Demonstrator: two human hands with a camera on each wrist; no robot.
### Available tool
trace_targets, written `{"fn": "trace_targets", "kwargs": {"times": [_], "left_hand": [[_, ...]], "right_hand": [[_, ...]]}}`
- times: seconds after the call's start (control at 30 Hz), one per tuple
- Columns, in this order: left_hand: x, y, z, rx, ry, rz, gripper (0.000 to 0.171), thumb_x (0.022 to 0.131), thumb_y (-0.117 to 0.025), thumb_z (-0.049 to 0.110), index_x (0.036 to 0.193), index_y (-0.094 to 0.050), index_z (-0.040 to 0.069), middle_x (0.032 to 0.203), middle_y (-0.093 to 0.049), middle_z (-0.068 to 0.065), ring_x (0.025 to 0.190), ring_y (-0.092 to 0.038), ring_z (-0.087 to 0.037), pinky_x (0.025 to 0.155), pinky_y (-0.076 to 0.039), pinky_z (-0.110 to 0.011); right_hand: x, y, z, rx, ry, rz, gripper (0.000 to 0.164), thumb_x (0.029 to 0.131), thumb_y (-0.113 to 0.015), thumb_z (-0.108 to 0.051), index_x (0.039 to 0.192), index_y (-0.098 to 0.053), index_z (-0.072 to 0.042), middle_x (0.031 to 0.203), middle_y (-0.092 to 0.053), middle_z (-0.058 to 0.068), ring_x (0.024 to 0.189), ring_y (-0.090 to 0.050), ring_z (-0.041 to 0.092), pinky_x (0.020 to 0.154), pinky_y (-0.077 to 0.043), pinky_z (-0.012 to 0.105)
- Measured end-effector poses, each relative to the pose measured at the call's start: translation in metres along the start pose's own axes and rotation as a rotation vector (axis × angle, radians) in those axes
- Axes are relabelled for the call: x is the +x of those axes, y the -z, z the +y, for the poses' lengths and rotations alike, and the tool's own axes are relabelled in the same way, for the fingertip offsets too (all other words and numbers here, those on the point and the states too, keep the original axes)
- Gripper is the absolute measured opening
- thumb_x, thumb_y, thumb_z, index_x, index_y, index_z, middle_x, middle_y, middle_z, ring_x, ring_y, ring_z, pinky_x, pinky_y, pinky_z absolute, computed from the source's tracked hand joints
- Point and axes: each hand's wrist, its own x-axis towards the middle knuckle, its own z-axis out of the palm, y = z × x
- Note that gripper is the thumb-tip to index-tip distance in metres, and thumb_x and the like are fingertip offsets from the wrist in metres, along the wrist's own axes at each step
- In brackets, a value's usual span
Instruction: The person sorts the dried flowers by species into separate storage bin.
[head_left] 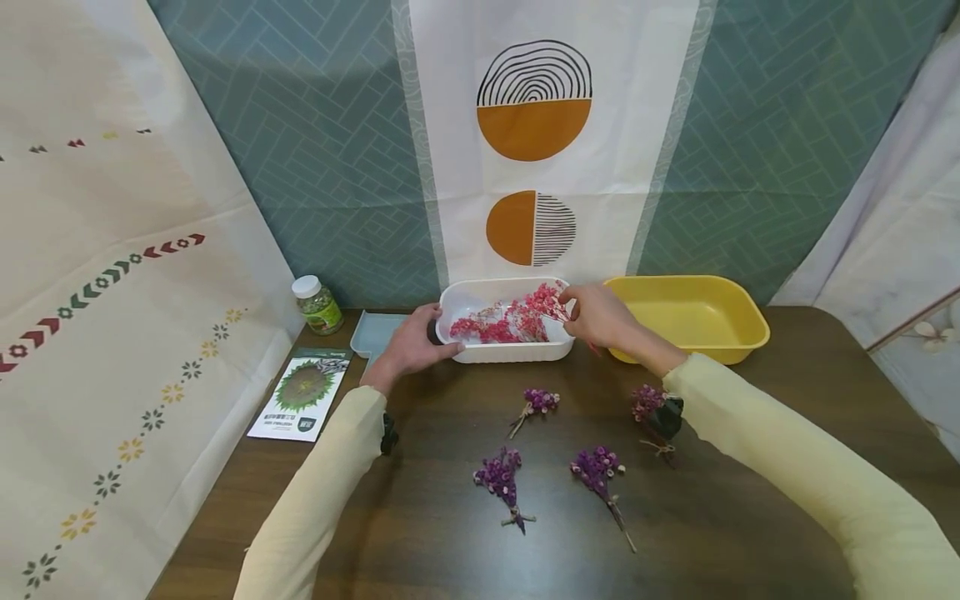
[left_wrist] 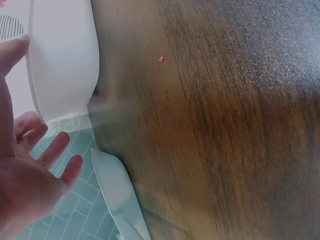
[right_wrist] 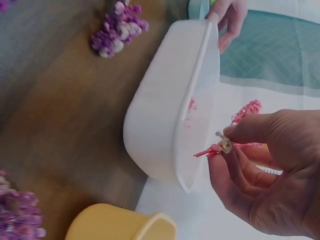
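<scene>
In the head view a white plastic basin [head_left: 510, 354] holds pink dried flowers [head_left: 510, 325]. My left hand [head_left: 412, 342] grips its left end, thumb at the near rim and fingers around the end. The left wrist view shows that thumb at the rim of the basin [left_wrist: 65, 60], with the other fingers spread and slightly bent. My right hand [right_wrist: 270, 170] pinches a small bunch of pink dried flowers [right_wrist: 247, 111] at its twine-tied stems, between thumb and fingers. It is over the basin's right end, with the cut stem ends pointing toward the basin wall.
A yellow basin [head_left: 750, 343] stands right of the white one. Several purple dried flower bunches [head_left: 498, 477] lie on the dark wooden table [head_left: 420, 500]. At left are a pale blue tray [head_left: 371, 333], a white-lidded jar [head_left: 318, 308] and a sunflower seed packet [head_left: 300, 396].
</scene>
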Motion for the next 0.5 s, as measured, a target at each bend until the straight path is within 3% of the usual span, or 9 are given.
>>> {"fn": "trace_targets", "kwargs": {"times": [0.23,0.5], "left_hand": [[0.001,0.000,0.001,0.038,-0.066,0.015,0.081,0.082,-0.078,0.042,0.141,-0.048,-0.003,0.152,-0.041,-0.017,0.136,-0.039,-0.036,0.112,-0.030,-0.053],[0.001,0.000,0.002,0.029,-0.035,0.012,0.081,0.081,-0.078,0.044,0.142,-0.048,-0.001,0.152,-0.040,-0.015,0.136,-0.038,-0.034,0.112,-0.030,-0.054]], "right_hand": [[0.023,-0.002,-0.003,-0.019,-0.052,-0.034,0.043,0.088,-0.069,-0.007,0.128,-0.061,0.004,0.097,-0.069,0.015,0.080,-0.065,0.026,0.071,-0.055,0.040],[0.045,-0.010,-0.005,-0.040,-0.071,-0.047,0.043,0.089,-0.070,-0.008,0.129,-0.061,0.002,0.098,-0.067,0.014,0.083,-0.063,0.026,0.071,-0.055,0.037]]}}
